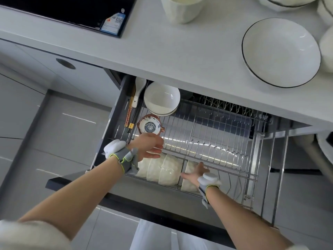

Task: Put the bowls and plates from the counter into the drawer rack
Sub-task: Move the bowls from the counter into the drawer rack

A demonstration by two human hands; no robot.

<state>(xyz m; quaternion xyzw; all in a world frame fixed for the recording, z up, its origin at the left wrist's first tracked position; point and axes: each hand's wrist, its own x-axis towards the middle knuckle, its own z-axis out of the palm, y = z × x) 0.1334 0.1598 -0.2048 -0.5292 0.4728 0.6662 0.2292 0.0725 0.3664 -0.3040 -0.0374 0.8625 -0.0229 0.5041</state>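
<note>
Reaching into the open rack [207,127] with both hands. Left hand [147,147] released, fingers loose, hovering just over three bowls [162,170] set on edge along the rack's front left. Right hand [195,173] grasping a fourth bowl [188,185] just right of them, thumb and fingers spread across it. At the rack's back left corner, a bowl stack [162,99], with a patterned dish [150,126] just in front. Near the counter's [162,51] right edge, a black-rimmed plate [281,53]; at its back right corner, more bowls [288,2].
</note>
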